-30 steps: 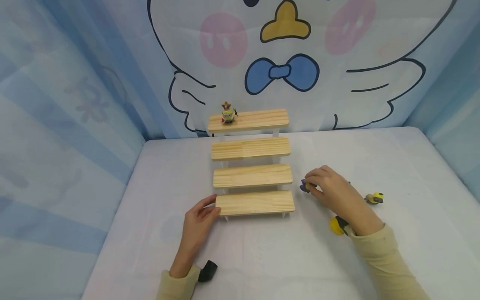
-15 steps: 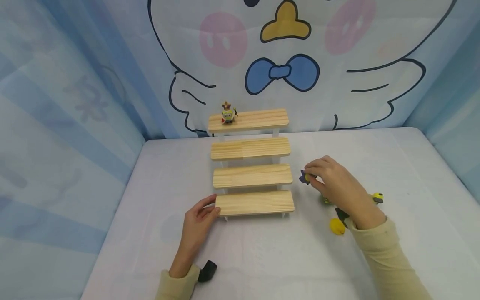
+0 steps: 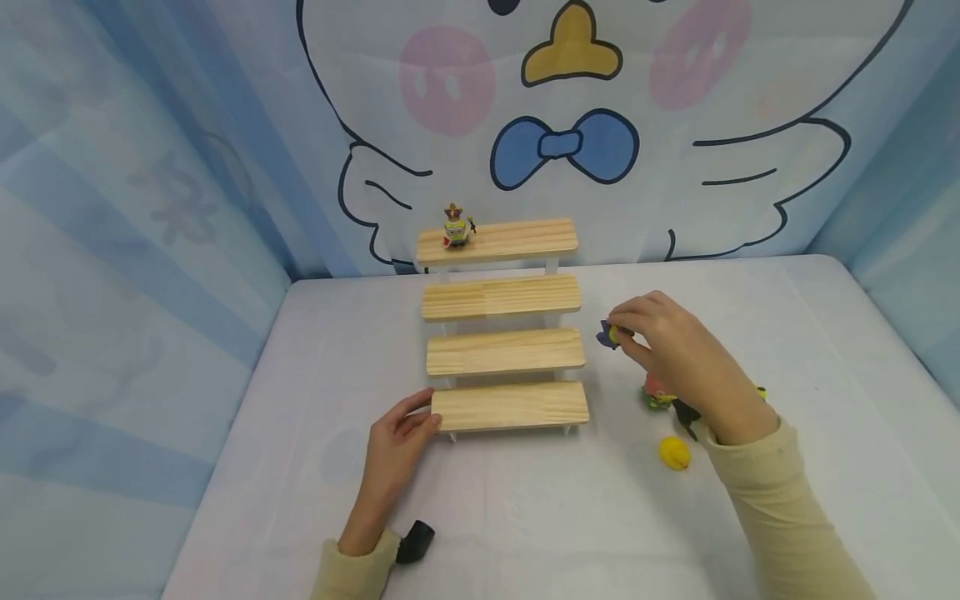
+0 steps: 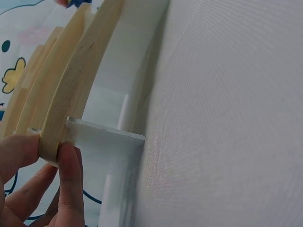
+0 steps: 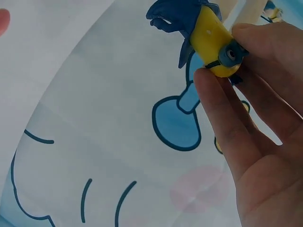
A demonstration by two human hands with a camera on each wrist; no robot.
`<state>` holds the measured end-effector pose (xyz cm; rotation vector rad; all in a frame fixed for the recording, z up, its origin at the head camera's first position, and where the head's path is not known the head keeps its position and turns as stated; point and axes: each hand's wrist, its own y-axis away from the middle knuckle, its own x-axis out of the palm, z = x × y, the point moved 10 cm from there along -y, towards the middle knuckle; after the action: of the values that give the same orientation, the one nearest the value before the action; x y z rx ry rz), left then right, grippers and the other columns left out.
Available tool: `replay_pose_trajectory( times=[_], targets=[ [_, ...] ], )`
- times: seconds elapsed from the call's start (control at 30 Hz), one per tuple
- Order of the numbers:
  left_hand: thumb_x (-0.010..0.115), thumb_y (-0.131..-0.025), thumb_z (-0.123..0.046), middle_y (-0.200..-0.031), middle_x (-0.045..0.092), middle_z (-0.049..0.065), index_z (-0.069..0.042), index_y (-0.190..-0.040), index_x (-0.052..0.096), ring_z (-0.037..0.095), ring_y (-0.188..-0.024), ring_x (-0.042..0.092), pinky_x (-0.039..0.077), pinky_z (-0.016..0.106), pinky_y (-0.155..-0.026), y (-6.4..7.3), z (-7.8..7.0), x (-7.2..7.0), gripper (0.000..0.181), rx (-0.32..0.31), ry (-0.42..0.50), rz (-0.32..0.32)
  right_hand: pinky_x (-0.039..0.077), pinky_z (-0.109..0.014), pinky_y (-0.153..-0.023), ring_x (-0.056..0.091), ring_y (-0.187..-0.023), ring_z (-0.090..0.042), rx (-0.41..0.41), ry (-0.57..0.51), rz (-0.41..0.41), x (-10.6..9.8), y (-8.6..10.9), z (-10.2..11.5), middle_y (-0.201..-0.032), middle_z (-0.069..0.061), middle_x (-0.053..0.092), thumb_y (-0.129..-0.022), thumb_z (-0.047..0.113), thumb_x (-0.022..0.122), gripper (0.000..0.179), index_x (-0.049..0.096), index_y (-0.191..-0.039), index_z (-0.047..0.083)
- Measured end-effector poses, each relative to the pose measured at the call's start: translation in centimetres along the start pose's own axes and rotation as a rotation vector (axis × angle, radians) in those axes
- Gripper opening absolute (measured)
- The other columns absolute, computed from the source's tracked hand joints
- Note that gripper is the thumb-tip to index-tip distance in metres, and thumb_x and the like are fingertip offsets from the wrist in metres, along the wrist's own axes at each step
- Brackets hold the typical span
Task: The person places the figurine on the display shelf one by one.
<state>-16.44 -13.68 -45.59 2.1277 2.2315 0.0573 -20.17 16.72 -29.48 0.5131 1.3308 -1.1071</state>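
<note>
A small yellow toy minion figurine [image 5: 210,40] with goggles and blue-purple parts is pinched between the thumb and fingers of my right hand [image 3: 678,358]. That hand holds it above the table, to the right of a four-step display stand [image 3: 510,407] with wooden shelves and clear supports. My left hand [image 3: 397,446] grips the left end of the lowest shelf; in the left wrist view, thumb and fingers [image 4: 70,184] close on the shelf's wooden edge. Another minion figurine [image 3: 455,231], wearing a brown hat-like crown, stands at the left of the top shelf.
Below my right forearm lie a pink and green figurine [image 3: 656,393], a black piece [image 3: 686,417] and a rounded yellow piece [image 3: 674,452]. Another yellow item is mostly hidden behind the wrist. A printed curtain [image 3: 562,208] stands behind the white table [image 3: 525,517].
My right hand has risen away from the tabletop with the minion figurine, uncovering the pink and green figurine below. My left hand has stayed on the lowest shelf.
</note>
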Motion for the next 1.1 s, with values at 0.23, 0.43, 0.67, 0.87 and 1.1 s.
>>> replay_pose_trajectory(
  times=[0.23,0.43,0.67,0.87,1.1],
  targets=[
    [0.070,-0.090,0.001,-0.131,0.060,0.023,0.006,-0.131,0.059,0.007,-0.097,0.067,0.054,0.015,-0.083,0.0,-0.1,-0.1,0.043,0.012,-0.005,-0.007,0.055,-0.046,-0.088,0.058,-0.105,-0.031,-0.047,-0.016,-0.033,-0.9,-0.6,0.6,-0.108,-0.015,0.069,-0.085,-0.003,0.074,0.020,0.073,-0.105,-0.004],
    [0.070,-0.090,0.001,-0.131,0.059,0.025,0.007,-0.132,0.058,0.006,-0.098,0.066,0.054,0.015,-0.084,0.0,-0.2,0.0,0.044,0.017,0.001,0.002,0.055,-0.046,-0.089,0.059,-0.105,-0.031,-0.050,-0.019,-0.050,-1.6,-1.2,0.8,-0.109,-0.016,0.070,-0.085,-0.003,0.074,0.021,0.073,-0.106,-0.005],
    [0.070,-0.090,0.003,-0.132,0.060,0.023,0.006,-0.131,0.059,0.007,-0.097,0.067,0.054,0.016,-0.084,-0.2,0.0,0.2,0.043,0.007,0.016,0.005,0.054,-0.048,-0.091,0.058,-0.107,-0.033,-0.064,-0.012,-0.061,-2.3,-1.9,1.0,-0.109,-0.016,0.069,-0.084,-0.003,0.075,0.021,0.073,-0.105,-0.004],
    [0.069,-0.090,0.003,-0.133,0.059,0.023,0.007,-0.132,0.058,0.007,-0.098,0.067,0.054,0.016,-0.085,-0.2,0.0,0.4,0.044,0.010,0.033,0.015,0.053,-0.047,-0.090,0.059,-0.105,-0.032,-0.113,-0.011,-0.116,-3.2,-2.5,1.6,-0.108,-0.016,0.069,-0.084,-0.004,0.075,0.019,0.073,-0.103,-0.004],
    [0.070,-0.089,0.003,-0.131,0.060,0.023,0.006,-0.131,0.059,0.007,-0.097,0.067,0.054,0.016,-0.084,-0.1,0.0,0.1,0.043,0.015,0.016,-0.001,0.054,-0.045,-0.090,0.057,-0.107,-0.032,-0.132,-0.014,-0.108,-3.4,-3.7,2.2,-0.110,-0.016,0.069,-0.086,-0.004,0.073,0.019,0.073,-0.104,-0.005]
  ],
)
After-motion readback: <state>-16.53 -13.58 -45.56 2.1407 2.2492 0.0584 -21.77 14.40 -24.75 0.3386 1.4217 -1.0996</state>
